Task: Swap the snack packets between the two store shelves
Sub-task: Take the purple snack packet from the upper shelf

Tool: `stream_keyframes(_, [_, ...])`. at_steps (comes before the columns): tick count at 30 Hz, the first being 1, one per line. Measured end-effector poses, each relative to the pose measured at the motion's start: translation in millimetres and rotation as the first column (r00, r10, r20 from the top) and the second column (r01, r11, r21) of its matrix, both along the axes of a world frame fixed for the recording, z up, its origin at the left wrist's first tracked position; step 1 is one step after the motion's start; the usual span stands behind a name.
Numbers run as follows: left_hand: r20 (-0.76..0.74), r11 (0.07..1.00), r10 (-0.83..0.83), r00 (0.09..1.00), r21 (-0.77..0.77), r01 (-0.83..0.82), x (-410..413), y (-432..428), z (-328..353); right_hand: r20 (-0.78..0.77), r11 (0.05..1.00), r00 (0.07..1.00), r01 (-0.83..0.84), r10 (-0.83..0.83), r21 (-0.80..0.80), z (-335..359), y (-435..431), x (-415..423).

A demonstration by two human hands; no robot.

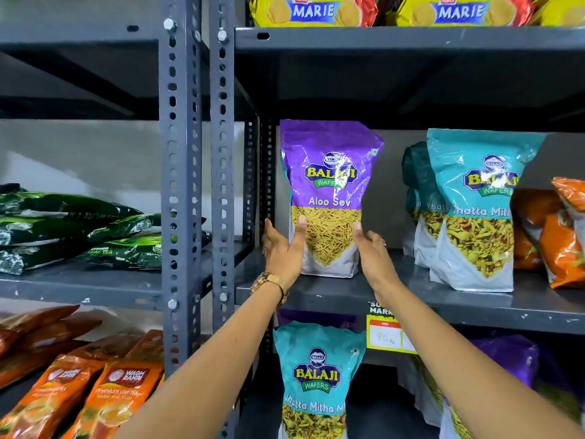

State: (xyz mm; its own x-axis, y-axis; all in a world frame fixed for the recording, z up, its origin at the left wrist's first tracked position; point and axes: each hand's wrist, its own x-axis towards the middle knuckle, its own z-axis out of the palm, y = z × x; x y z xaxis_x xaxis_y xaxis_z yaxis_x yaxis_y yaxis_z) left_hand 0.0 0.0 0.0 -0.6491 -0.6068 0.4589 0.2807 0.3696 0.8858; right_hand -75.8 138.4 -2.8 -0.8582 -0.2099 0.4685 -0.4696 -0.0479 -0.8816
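Observation:
A purple Aloo Sev packet stands upright at the left end of the middle shelf. My left hand holds its lower left side, thumb on the front. My right hand cups its lower right edge. To the right on the same shelf stand teal Khatta Mitha packets. On the shelf below, another teal Khatta Mitha packet stands at the left, and purple packets sit further right, partly hidden by my right arm.
Orange packets fill the right end of the middle shelf. Marie biscuit packs lie on the top shelf. The left rack, past the grey uprights, holds green tea packets and orange tea packets. A price tag hangs from the shelf edge.

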Motion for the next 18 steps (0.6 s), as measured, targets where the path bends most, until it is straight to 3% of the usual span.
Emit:
stream_keyframes(4, [0.011, 0.986, -0.162, 0.987, 0.052, 0.161, -5, -14, -3, -0.026, 0.984, 0.994, -0.099, 0.104, 0.149, -4, 1, -2])
stream_keyframes(8, [-0.005, 0.981, -0.192, 0.981, -0.008, 0.192, -12, -21, -7, -0.085, 0.986, 0.996, 0.008, 0.006, 0.167, -7, 3, -3])
stream_keyframes(18, [-0.094, 0.972, -0.236, 0.967, -0.036, 0.234, 30, -17, -11, -0.186, 0.971, 0.982, 0.005, 0.041, 0.239, -5, 28, 32])
